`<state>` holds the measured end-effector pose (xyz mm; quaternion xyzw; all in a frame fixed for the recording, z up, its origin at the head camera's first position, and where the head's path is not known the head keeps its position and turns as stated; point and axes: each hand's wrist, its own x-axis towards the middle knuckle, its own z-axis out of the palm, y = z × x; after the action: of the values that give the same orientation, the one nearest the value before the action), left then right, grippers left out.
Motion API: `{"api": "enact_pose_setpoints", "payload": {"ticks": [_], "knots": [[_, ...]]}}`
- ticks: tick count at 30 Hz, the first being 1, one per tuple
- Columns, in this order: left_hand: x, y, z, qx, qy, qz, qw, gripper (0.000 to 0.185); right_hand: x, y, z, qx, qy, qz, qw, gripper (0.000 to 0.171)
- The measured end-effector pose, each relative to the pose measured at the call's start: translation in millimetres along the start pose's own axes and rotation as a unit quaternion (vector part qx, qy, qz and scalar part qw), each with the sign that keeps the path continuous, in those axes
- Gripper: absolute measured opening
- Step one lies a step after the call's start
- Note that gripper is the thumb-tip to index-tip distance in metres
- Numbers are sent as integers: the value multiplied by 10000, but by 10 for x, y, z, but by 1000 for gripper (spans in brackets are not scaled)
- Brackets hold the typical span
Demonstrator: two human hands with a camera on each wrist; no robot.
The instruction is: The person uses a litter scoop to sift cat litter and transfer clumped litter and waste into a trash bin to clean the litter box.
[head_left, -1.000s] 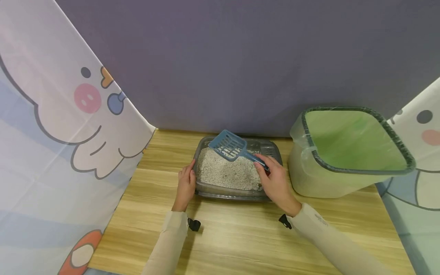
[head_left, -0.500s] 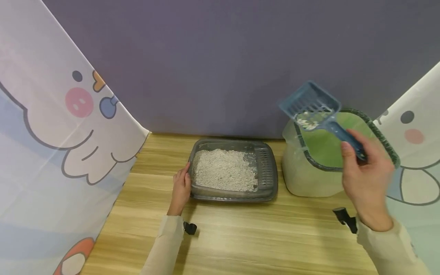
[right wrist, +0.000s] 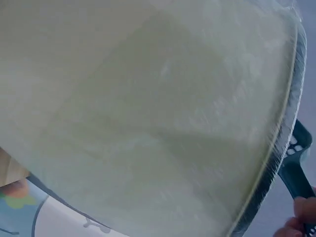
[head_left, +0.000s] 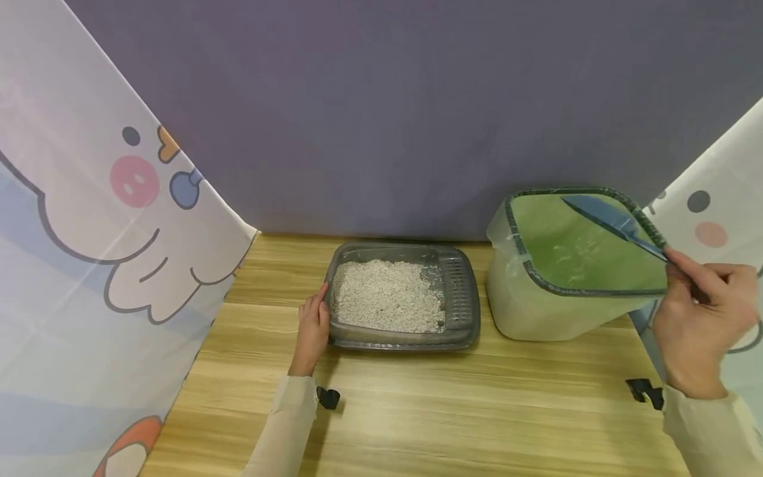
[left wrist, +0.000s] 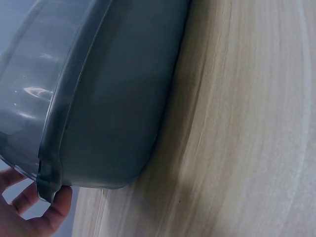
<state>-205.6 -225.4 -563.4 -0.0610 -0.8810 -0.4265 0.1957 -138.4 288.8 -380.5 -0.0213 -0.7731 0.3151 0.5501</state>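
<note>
A grey litter tray (head_left: 465, 311) filled with pale granules (head_left: 387, 305) sits on the wooden table. My left hand (head_left: 312, 328) grips the tray's left rim; in the left wrist view its fingertips (left wrist: 54, 207) curl under the tray's edge (left wrist: 49, 168). My right hand (head_left: 703, 318) pinches the handle of a blue slotted scoop (head_left: 608, 218), held tilted over the opening of a green-lined bin (head_left: 536, 311) to the right of the tray. The right wrist view shows the bin's pale wall (right wrist: 148, 123) up close and the scoop's handle (right wrist: 294, 158) at its rim.
A purple backdrop stands behind the table. Cartoon-printed cloth panels hang at the left (head_left: 89, 265) and right (head_left: 715, 199). Bare wooden tabletop (head_left: 447, 411) lies in front of the tray and bin.
My right hand carried the scoop from the tray up and right to the bin and tipped it over the opening. The left hand stayed on the tray's rim.
</note>
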Motion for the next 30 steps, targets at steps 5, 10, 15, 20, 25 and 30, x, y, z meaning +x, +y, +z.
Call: {"api": "enact_pose_setpoints", "payload": {"ticks": [5,10,15,20,25,30], "knots": [[-32,-17,-10,6,-9,-21,10000,41,5,-88,21,137,192,121,9996,18],[-26,-14,-7,21,11,21,10000,41,-65,-408,47,925,126,269,9953,25],[9,16,17,11,-11,-6,10000,41,-272,-809,150,1847,-676,-156,9803,24],[26,27,-5,-29,-98,-135,9999,41,-602,-982,439,1534,-2831,-666,9444,27],[30,11,-1,-6,-82,-107,9999,41,-967,-964,884,840,-4268,-206,9002,29],[34,20,-3,59,-79,-91,9999,41,-1227,-848,1245,615,-4977,370,8644,28]]}}
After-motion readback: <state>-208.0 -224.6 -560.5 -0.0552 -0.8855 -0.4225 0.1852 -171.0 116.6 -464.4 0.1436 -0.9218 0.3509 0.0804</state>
